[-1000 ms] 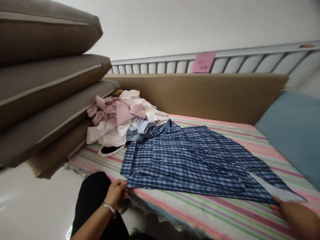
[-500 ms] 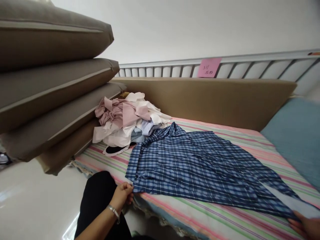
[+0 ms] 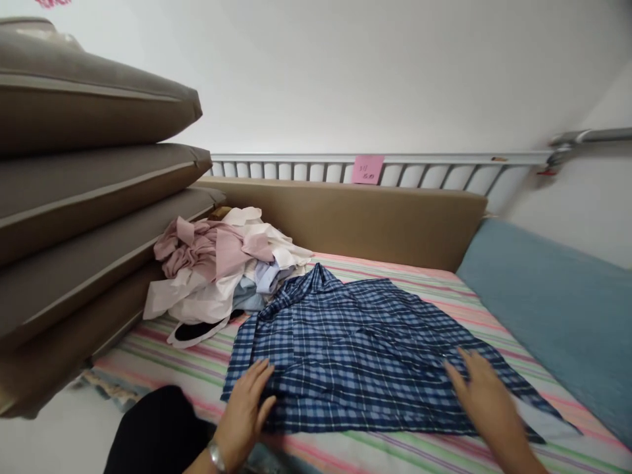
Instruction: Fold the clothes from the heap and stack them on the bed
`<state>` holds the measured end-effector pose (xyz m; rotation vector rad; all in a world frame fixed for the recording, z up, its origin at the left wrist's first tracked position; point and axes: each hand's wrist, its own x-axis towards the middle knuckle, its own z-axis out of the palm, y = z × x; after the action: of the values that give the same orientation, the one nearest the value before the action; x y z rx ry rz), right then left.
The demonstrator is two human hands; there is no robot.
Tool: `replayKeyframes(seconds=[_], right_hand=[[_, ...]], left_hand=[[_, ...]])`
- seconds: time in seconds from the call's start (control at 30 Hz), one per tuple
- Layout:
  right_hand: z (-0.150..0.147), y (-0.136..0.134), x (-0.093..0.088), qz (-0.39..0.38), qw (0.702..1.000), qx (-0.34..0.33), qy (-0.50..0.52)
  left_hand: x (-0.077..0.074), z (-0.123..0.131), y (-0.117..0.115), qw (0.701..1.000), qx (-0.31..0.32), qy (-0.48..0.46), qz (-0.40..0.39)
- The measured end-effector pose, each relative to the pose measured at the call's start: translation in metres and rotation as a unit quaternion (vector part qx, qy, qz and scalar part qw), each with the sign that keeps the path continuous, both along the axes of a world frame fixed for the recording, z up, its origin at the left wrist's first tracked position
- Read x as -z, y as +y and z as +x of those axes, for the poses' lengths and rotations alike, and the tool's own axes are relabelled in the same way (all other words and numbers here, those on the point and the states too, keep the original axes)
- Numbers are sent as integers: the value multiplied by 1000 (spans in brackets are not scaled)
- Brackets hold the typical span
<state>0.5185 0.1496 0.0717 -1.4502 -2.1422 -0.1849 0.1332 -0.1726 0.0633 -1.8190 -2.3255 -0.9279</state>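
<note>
A blue plaid shirt (image 3: pixel 355 342) lies spread flat on a striped sheet (image 3: pixel 162 355) covering the bed. My left hand (image 3: pixel 247 411) rests open, fingers stretched out, on the shirt's near left corner. My right hand (image 3: pixel 486 398) lies open and flat on the shirt's right part, fingers pointing away from me. Neither hand holds anything. A metal bracelet shows on my left wrist.
A heap of pink, white and pale blue clothes (image 3: pixel 222 270) sits at the shirt's far left. Stacked grey-brown cushions (image 3: pixel 89 197) rise on the left. A tan backrest (image 3: pixel 375 220) and a railing with a pink note (image 3: pixel 368 169) run behind. A blue cushion (image 3: pixel 553 309) lies at right.
Both hands let go of the shirt's near edge corners and now lie flat on top of it. The view has shifted, so the scene sits lower and further left.
</note>
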Motion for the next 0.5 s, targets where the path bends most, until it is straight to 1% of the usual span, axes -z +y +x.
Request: replayKeyframes(seconds=[0.07,0.13,0.2,0.23,0.3,0.37,0.5], right_hand=[[-38,-14,6,-10,999,-20,-48],[-56,-23,24,-51,995,-29,-87],[-57,-28,47,-97,988,-27,-114],[-54,-29,57,-113,985,-25,-125],[-47,-30,69,-130,981,-21,-140],[-44,-30,69,-139,980,-15,-145],[-49,-33,49,-166,978,-6,-123]], left_hand=[[10,3,17,995,40,79,-49],[23,1,27,984,65,130,-104],[35,-5,30,975,77,161,-136],[40,-8,30,972,80,173,-139],[45,-12,29,969,79,193,-131],[46,-14,28,969,76,206,-118],[45,-14,29,968,71,214,-114]])
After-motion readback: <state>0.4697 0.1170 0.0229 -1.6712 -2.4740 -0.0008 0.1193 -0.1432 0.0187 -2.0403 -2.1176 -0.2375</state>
